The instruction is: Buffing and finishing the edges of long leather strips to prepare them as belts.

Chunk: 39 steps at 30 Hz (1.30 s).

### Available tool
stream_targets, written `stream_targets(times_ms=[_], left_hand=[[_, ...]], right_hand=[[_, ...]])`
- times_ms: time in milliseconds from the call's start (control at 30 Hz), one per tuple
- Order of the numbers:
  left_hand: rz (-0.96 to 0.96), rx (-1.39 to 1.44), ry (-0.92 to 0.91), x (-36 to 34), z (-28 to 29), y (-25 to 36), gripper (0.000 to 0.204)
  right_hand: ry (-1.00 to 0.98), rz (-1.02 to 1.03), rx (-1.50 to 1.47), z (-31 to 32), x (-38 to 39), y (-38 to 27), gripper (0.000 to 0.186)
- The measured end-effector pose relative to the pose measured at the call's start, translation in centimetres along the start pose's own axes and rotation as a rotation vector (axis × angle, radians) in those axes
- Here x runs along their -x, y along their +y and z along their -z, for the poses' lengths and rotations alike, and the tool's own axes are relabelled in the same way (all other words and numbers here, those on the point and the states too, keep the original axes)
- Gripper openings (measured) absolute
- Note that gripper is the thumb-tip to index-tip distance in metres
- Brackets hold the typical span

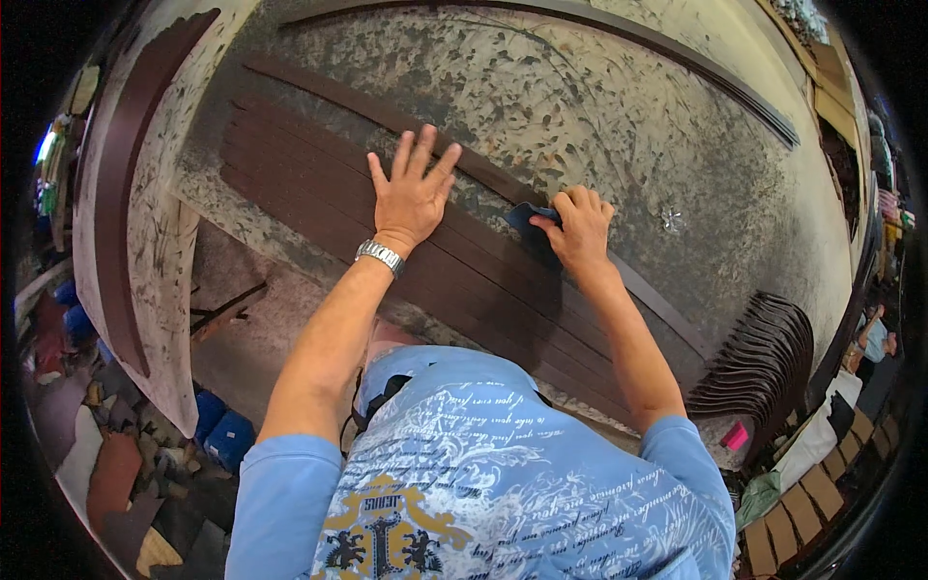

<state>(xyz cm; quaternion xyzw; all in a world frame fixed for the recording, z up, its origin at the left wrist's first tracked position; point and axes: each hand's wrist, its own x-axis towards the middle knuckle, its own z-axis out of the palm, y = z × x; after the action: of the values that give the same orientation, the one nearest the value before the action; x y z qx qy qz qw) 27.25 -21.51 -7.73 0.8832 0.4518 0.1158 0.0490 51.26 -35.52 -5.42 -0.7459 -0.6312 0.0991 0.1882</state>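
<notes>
My left hand (411,198), fingers spread, lies on the dark brown strips (319,169) set side by side across the worktable. Its fingertips reach a separate narrow brown strip (329,101) just beyond them. My right hand (582,230) is closed on a small dark blue piece (527,215) that looks thin and bent. It is near the narrow strip's right half; I cannot tell whether it is a cloth or a scraper. My fingers partly hide the piece, and a shadow falls on the strips below it.
The worktable (619,106) is stained and blotched. Long dark strips (677,53) lie along its far edge. A fanned row of dark brown strips (759,353) is at the right, beside a pink item (735,435). Another brown strip (121,213) rests on the left board. Scraps and blue containers (230,437) are at lower left.
</notes>
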Motion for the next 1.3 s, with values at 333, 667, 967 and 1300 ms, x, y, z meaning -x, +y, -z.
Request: stream_targets(times_ms=[333,667,967,1300], left_hand=[[-0.127,-0.026,-0.115,-0.2,0.7,0.3,0.046],[-0.143,-0.035,-0.123,-0.4,0.7,0.4,0.044],[-0.141,-0.034,-0.147,-0.5,1.0,1.0,0.047],[-0.156,-0.021,-0.129,-0.3,1.2,1.0,0.049]], right_hand=[[0.147,0.118,-0.164,-2.0,-3.4,-2.3,0.027],[0.177,0.115,-0.180,-3.1,-5.3,-3.9,0.027],[0.193,0.108,-0.142,-3.6,-5.9,-4.7,0.027],[0.126,0.041,-0.078,-2.6,-3.9,-3.3,0.028]])
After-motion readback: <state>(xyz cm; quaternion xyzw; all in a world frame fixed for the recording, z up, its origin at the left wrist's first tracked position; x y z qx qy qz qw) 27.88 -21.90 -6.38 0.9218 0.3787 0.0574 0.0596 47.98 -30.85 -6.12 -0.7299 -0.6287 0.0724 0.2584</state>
